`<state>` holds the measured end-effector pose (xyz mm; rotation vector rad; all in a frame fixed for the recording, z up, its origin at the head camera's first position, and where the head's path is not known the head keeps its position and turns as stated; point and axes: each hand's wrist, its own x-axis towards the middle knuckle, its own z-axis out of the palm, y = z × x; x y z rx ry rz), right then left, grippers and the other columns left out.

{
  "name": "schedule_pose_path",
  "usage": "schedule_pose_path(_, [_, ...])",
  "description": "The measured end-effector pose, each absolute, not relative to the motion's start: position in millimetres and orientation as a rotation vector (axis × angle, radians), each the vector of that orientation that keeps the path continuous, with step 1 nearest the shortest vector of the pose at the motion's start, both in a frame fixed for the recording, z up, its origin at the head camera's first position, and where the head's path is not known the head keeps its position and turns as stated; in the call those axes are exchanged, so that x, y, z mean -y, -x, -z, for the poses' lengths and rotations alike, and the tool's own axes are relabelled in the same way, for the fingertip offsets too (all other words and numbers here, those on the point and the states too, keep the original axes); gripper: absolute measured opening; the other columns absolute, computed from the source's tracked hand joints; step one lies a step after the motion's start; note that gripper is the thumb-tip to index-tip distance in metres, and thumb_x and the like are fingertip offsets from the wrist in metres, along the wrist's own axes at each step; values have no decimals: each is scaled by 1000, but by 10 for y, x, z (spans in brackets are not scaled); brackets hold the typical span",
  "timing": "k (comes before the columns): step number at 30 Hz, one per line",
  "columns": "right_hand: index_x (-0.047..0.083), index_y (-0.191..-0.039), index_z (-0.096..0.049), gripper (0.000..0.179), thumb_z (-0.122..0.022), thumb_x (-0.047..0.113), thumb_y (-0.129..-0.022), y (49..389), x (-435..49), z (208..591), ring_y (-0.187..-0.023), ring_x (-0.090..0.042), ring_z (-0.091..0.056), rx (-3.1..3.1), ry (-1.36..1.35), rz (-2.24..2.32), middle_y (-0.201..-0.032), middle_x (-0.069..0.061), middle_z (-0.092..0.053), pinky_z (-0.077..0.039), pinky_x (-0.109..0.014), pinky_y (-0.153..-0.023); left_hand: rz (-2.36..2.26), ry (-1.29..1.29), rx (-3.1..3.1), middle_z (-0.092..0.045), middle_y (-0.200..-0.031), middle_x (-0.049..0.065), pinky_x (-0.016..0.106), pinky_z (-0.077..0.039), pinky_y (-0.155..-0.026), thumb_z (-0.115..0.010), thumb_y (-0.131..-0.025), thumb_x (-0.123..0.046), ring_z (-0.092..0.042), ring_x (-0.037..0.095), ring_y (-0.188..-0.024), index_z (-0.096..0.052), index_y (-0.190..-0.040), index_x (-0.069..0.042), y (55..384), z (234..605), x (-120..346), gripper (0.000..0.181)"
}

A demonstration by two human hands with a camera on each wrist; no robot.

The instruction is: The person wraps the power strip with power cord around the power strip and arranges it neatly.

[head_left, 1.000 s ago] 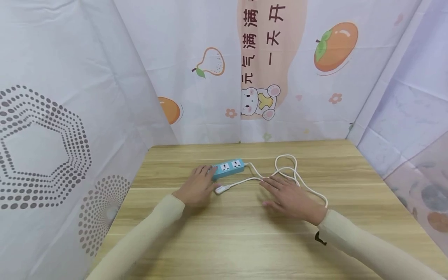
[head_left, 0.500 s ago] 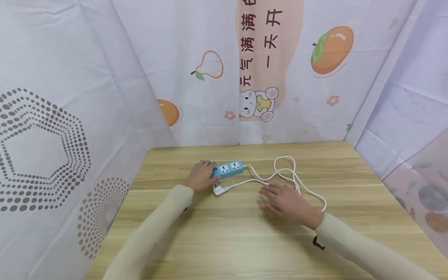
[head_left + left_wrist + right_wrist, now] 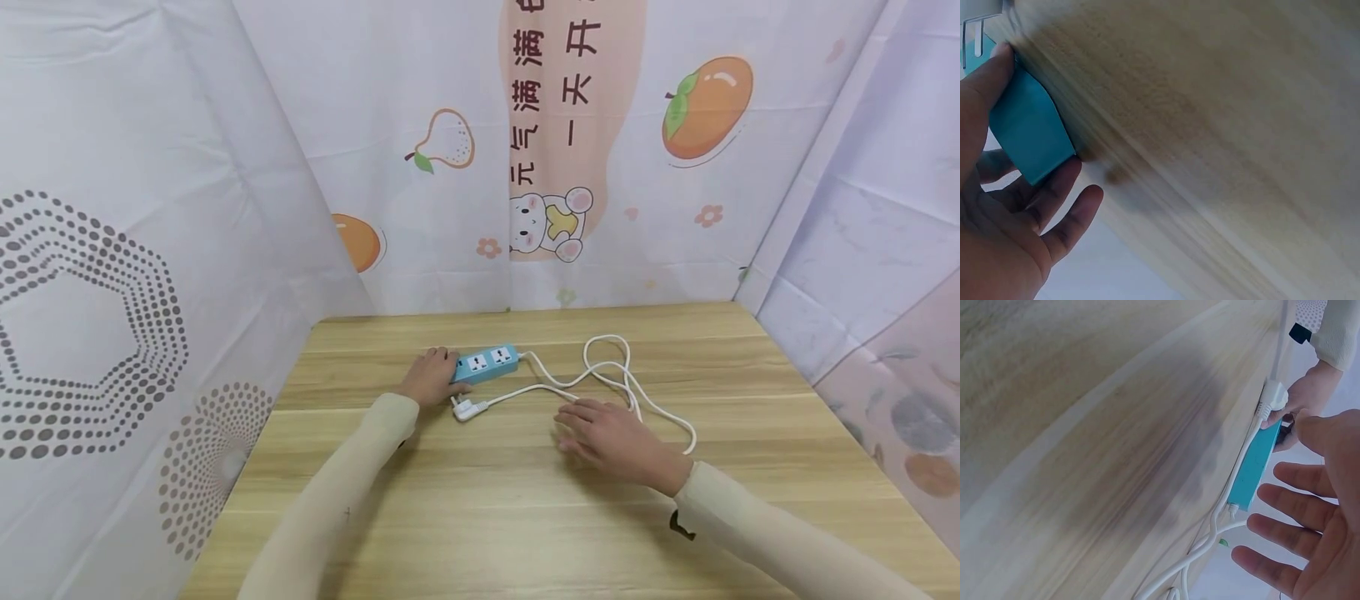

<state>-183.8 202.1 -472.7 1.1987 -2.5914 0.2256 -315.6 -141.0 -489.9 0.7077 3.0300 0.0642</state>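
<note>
A light blue power strip [image 3: 489, 363] with white sockets lies near the back of the wooden table, its far end angled to the right. My left hand [image 3: 429, 379] grips its left end. In the left wrist view the thumb lies on one side of the blue casing [image 3: 1032, 125] and fingers on the other. Just in front of the strip rests its white plug [image 3: 467, 408], prongs toward the left hand. My right hand [image 3: 611, 437] hovers palm down with fingers extended, holding nothing, near the white cord [image 3: 536, 386]. Part of the cord is hidden behind that hand.
The cord's loose loops [image 3: 609, 337] lie at the back right of the wooden table [image 3: 465, 525]. Printed curtains [image 3: 420, 275] stand behind the table and along both sides.
My left hand has closed round the strip's left end, its thumb leaving the plug. The plug's prongs now show. The right hand has drawn slightly back from the cord.
</note>
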Motion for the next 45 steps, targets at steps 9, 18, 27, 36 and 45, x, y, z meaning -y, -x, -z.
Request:
schedule_pose_path(9, [2,-126,-69,42,-71,33,-97,1816,-1974,4745,-121,-39,-62,2594,-1225,-198,-127,-16,-69,-49,-52,-99,24,-746,-3048,-59,-124,18,46,-51,-91,-61,-94,-65,-56,28,-109,-52,-140,2,3183,4970,1399,81])
schedule_pose_path(18, [1,-124,-69,40,-71,32,-97,1814,-1965,4794,-120,-37,-63,2577,-1259,-202,-125,-15,-69,-51,-50,-97,75,-821,-3060,-60,-114,17,43,-53,-82,-61,-95,-64,-55,25,-96,-58,-128,6,3244,5009,1376,77])
schedule_pose_path(27, [2,-121,-71,39,-72,32,-97,1799,-1944,4781,-118,-37,-64,2550,-1274,-208,-123,-15,-70,-51,-50,-97,95,-893,-3111,-60,-106,17,41,-53,-75,-59,-97,-63,-54,25,-93,-60,-121,8,3208,5044,1401,75])
schedule_pose_path(36, [2,-123,-70,38,-72,29,-97,1815,-1901,4778,-118,-37,-64,2586,-1181,-208,-124,-14,-69,-51,-53,-95,-65,-883,-3147,-56,-108,13,40,-52,-78,-60,-99,-59,-50,22,-94,-58,-125,7,3043,4787,1473,72])
schedule_pose_path(45, [4,-118,-70,31,-76,17,-91,1898,-1821,4701,-110,-36,-66,2436,-987,-392,-116,-12,-71,-46,-58,-97,-242,-952,-3179,-54,-102,8,35,-48,-74,-69,-95,-54,-49,19,-88,-58,-123,4,2705,4570,1492,65])
